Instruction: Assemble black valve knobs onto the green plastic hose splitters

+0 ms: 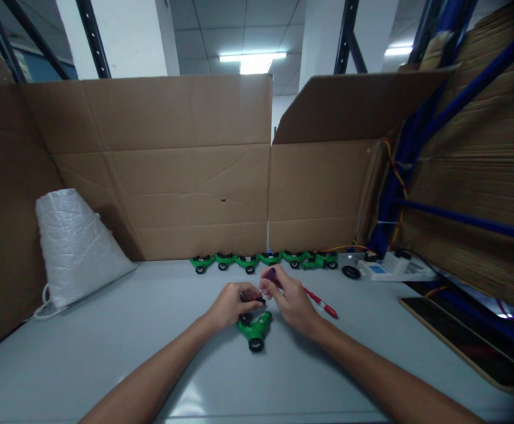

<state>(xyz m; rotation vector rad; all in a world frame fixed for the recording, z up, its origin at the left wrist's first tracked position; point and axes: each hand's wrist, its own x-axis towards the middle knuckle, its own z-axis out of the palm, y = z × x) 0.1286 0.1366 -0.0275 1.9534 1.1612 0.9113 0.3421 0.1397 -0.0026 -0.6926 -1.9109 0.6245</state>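
Observation:
My left hand is closed, pinching a small black part whose exact kind I cannot make out. Above that part, my right hand grips a small screwdriver by its dark purple handle, with the thin shaft pointing down toward the black part. Just in front of my fingers stands a green toy vehicle with black wheels, apart from my right hand and close under the left. Beside my right hand lies a red pen, partly covered by it.
Several green toy vehicles stand in a row along the cardboard wall. A black ring and a white power strip lie at the back right. A white sack leans at the left. A dark panel borders the right edge.

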